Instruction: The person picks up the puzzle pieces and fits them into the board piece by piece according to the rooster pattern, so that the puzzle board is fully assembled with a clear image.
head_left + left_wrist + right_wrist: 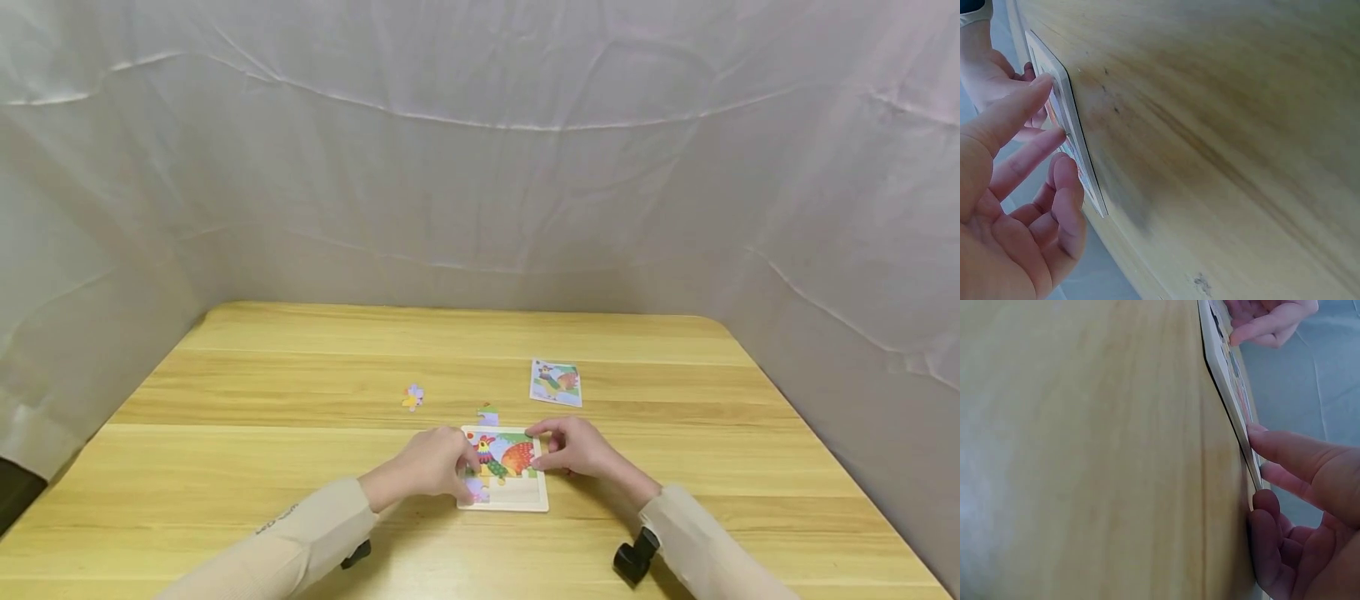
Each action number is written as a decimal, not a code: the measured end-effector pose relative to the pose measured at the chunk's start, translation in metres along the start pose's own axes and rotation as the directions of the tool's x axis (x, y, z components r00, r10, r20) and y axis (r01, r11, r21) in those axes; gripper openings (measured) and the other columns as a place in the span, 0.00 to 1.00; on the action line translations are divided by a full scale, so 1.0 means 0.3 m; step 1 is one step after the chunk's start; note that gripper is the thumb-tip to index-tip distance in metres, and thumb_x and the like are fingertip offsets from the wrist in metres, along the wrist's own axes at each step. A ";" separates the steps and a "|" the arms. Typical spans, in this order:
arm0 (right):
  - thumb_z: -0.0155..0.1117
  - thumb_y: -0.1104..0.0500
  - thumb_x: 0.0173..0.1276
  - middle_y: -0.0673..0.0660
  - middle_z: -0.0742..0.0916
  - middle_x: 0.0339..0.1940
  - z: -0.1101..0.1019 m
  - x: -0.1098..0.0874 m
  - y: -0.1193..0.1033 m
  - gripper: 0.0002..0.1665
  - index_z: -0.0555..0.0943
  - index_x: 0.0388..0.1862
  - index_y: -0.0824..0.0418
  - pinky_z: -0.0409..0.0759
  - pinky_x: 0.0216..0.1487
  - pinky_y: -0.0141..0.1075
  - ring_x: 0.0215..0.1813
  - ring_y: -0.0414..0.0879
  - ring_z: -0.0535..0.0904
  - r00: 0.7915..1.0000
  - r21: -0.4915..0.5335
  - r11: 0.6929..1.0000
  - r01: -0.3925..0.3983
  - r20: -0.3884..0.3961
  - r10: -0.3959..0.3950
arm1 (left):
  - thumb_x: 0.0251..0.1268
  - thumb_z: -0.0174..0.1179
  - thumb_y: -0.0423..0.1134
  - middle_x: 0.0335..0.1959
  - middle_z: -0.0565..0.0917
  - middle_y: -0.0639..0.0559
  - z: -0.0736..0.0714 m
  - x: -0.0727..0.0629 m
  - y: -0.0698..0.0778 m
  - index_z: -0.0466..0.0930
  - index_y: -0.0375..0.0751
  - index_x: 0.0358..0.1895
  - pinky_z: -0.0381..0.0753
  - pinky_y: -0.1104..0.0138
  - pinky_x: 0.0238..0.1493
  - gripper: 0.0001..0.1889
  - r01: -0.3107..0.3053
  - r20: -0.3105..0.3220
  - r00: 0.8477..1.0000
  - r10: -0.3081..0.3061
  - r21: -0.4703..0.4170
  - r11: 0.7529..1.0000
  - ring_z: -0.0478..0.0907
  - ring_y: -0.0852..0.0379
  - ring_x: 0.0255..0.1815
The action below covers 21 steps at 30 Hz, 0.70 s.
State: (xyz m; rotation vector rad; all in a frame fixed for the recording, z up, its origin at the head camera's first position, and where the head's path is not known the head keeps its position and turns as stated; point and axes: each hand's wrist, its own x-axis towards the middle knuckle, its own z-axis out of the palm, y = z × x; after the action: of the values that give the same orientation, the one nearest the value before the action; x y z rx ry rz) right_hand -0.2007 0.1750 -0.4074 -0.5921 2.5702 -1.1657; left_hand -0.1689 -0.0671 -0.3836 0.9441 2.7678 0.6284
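A jigsaw puzzle board with a pale wooden rim lies on the table, its picture a colourful rooster. Pieces fill the upper part and lower left; bare wood shows at lower right. My left hand is over the left rim, thumb and forefinger touching the board around a lavender corner piece. In the left wrist view those two fingers of the left hand look nearly straight, tips apart. On the right, my right hand holds the board's rim, thumb on its face and curled fingers against its edge.
Beyond the board lies a loose green-and-lavender piece. Further left are loose lavender-and-yellow pieces. A reference card with the rooster picture lies at the back right. Grey cloth hangs behind the wooden table.
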 end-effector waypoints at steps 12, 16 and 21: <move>0.71 0.61 0.49 0.51 0.74 0.16 0.002 0.005 0.001 0.24 0.78 0.46 0.65 0.67 0.13 0.30 0.12 0.38 0.64 1.000 -0.040 0.999 0.016 0.002 -0.016 | 0.34 0.74 0.41 0.18 0.72 0.62 0.000 -0.004 -0.006 0.85 0.42 0.29 0.64 0.75 0.19 0.14 -0.016 -0.006 1.000 0.016 -0.021 1.000 0.63 0.68 0.18; 0.71 0.61 0.49 0.50 0.74 0.16 0.001 0.004 0.002 0.23 0.78 0.46 0.65 0.67 0.13 0.29 0.12 0.38 0.64 1.000 -0.038 0.999 0.016 0.003 -0.016 | 0.35 0.73 0.40 0.18 0.73 0.63 0.002 -0.003 -0.005 0.85 0.41 0.29 0.63 0.75 0.18 0.13 -0.017 -0.003 1.000 0.017 -0.043 0.999 0.62 0.68 0.17; 0.71 0.61 0.49 0.50 0.74 0.16 0.000 0.003 0.001 0.23 0.78 0.46 0.65 0.66 0.12 0.29 0.12 0.37 0.64 1.000 -0.031 0.999 0.013 0.003 -0.013 | 0.35 0.73 0.41 0.17 0.71 0.63 0.002 -0.001 -0.004 0.85 0.41 0.30 0.62 0.75 0.18 0.14 -0.012 0.003 1.000 0.013 -0.051 0.999 0.61 0.68 0.18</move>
State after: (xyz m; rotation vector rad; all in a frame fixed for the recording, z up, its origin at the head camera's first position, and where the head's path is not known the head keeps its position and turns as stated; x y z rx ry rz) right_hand -0.2017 0.1749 -0.4077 -0.6179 2.5899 -1.1298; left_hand -0.1691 -0.0680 -0.3846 0.9517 2.7312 0.6957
